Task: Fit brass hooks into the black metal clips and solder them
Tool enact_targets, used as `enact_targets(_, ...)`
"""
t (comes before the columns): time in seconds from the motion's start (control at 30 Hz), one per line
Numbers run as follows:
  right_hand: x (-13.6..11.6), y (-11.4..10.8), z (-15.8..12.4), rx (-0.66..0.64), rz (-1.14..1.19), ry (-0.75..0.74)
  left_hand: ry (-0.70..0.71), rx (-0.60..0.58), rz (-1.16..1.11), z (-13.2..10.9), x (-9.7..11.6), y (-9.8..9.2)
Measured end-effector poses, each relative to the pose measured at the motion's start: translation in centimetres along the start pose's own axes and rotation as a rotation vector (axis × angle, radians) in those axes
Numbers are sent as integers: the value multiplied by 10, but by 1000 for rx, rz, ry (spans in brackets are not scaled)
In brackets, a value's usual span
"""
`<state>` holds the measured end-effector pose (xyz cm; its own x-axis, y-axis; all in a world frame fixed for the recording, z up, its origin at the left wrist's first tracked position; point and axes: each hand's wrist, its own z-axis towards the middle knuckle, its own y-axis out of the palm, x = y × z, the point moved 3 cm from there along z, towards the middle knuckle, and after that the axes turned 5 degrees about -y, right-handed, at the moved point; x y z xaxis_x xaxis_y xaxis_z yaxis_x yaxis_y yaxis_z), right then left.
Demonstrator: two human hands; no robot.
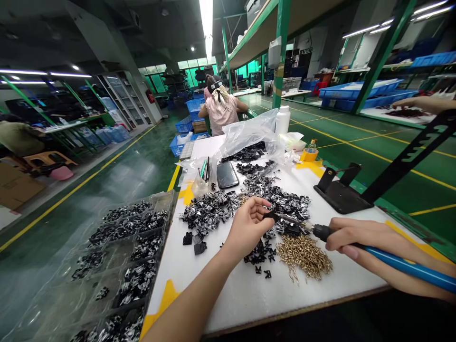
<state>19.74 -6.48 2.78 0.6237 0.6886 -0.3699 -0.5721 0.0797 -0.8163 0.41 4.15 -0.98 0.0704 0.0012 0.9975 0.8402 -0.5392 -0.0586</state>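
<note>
My left hand [249, 225] pinches a small black part [272, 215] above the white tabletop [221, 304]. My right hand [351, 235] is wrapped round a blue electric screwdriver [406, 263], whose tip points left and meets the black part. Under and beyond my left hand lie heaps of black and silver clips [210, 209]. A pile of brass-coloured screws [304, 256] sits below the screwdriver's tip. Small black pieces [260, 251] are scattered left of the screws. Two darker square pieces [200, 247] lie to the left of my left hand.
A phone [227, 175], plastic bags [249, 133], a white bottle [282, 120] and yellow tape [308, 154] stand farther back. A black metal stand [344, 192] is at the right. A compartment tray [121, 256] of clips adjoins the table's left edge. A person [221, 109] sits ahead.
</note>
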Motion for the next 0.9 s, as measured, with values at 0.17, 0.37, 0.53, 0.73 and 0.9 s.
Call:
enact_targets(0.17,0,-1,0,-8,-18,1,7,1,0,0,1,1)
enact_targets(0.37,-1,-1,0,-6,-31,-9,14,-2,-4,-1,-1,1)
enact_targets(0.53,-1,-1,0,-17,-33,-10,13,-3,-9,-1,-1,1)
enact_targets(0.73,-5,-3,5,-104,-112,-69,-22,-6,-20,-1,0,1)
enact_targets(0.9,-6,4,2,-36,-177,-124,-22,11,-11,0,-1,0)
